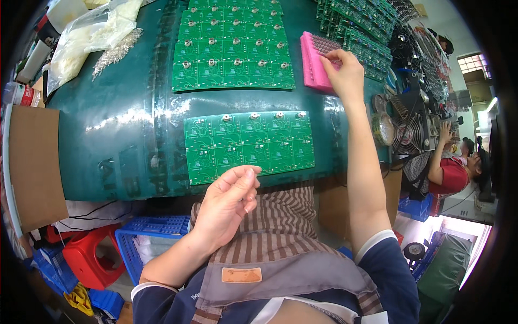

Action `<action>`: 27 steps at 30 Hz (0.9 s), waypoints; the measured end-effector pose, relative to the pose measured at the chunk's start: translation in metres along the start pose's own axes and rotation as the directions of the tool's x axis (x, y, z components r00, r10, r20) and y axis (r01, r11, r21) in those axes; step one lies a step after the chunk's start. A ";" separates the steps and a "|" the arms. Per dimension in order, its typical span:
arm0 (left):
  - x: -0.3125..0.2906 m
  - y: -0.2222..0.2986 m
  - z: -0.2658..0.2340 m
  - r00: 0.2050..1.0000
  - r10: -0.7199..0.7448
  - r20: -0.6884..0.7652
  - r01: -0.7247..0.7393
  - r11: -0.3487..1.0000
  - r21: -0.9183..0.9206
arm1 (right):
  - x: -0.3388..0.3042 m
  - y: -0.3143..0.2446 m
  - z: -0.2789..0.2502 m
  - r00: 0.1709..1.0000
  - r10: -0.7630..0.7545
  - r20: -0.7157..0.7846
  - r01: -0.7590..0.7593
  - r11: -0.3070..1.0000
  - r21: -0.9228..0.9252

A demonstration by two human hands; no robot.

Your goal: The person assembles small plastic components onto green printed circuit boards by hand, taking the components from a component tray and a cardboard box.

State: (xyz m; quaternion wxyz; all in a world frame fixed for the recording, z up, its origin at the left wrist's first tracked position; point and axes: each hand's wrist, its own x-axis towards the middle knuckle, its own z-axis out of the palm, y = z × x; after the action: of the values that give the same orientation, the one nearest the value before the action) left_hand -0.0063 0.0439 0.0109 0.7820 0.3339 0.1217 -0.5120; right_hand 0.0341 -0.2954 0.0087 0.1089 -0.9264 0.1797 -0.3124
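Note:
A green circuit board panel point(253, 141) lies on the teal mat near the table's front edge, with several round metal parts along its far edge. Over its near edge is my left hand point(229, 200), thumb and fingertips pinched together; anything between them is too small to make out. My right hand point(345, 73) reaches to the pink foam block point(312, 65), which is studded with small parts on top. Its fingers are closed at the foam's right side, and what they grip is hidden.
Beyond lies a larger group of circuit board panels point(232, 48) with metal parts standing on them. Stacked populated boards point(367, 48) fill the far right. A plastic bag point(94, 35) and a pile of small metal pins point(116, 54) lie far left. A fan point(407, 132) stands at right; another person point(453, 173) works beyond.

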 end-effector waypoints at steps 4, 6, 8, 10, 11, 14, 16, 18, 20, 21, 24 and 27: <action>0.000 0.002 0.003 1.000 -0.018 -0.010 0.018 1.000 -0.012 | 0.000 0.005 0.007 0.998 -0.059 0.012 0.058 0.998 0.014; 0.001 0.005 0.005 0.999 -0.026 -0.033 0.025 1.000 -0.004 | -0.003 0.005 0.013 0.999 -0.042 -0.028 0.042 0.999 0.019; 0.001 0.009 0.006 0.999 -0.030 -0.032 0.029 0.999 -0.018 | -0.006 0.003 0.014 0.997 -0.024 -0.072 0.026 0.999 0.020; 0.001 0.012 0.009 0.999 -0.015 -0.033 0.014 1.000 -0.007 | -0.012 -0.004 0.012 0.982 -0.024 -0.186 0.021 1.000 -0.017; 0.002 0.014 0.009 0.999 0.006 -0.037 -0.006 1.000 -0.001 | -0.015 -0.018 0.009 0.983 -0.024 -0.183 0.023 1.000 -0.010; 0.004 0.015 0.004 0.998 0.063 -0.019 -0.063 0.998 0.007 | -0.042 -0.081 -0.015 0.961 0.263 0.083 -0.265 0.795 0.545; 0.005 0.017 0.003 0.995 0.093 -0.022 -0.093 0.996 -0.011 | -0.074 -0.122 -0.037 0.910 0.193 0.368 -0.415 0.474 0.777; 0.006 0.018 0.003 0.994 0.112 -0.017 -0.113 0.993 -0.021 | -0.101 -0.148 -0.054 0.856 0.072 0.512 -0.508 0.302 0.807; 0.007 0.017 0.001 0.988 0.153 0.031 -0.150 0.986 -0.069 | -0.115 -0.158 -0.058 0.829 0.012 0.560 -0.550 0.206 0.809; 0.006 0.017 0.002 0.988 0.152 0.032 -0.149 0.986 -0.069 | -0.119 -0.158 -0.057 0.814 -0.003 0.581 -0.574 0.148 0.805; 0.004 0.016 0.003 0.984 0.176 0.030 -0.176 0.984 -0.022 | -0.124 -0.158 -0.054 0.819 -0.006 0.573 -0.569 0.111 0.815; 0.004 0.014 0.000 0.984 0.174 0.026 -0.173 0.984 -0.031 | -0.126 -0.158 -0.052 0.812 0.010 0.583 -0.581 0.100 0.808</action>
State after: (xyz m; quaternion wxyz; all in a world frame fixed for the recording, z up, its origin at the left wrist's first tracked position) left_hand 0.0077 0.0440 0.0142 0.8301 0.3245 0.0883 -0.4448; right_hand -0.0498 -0.1057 0.0306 0.7730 -0.6181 0.0969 -0.1052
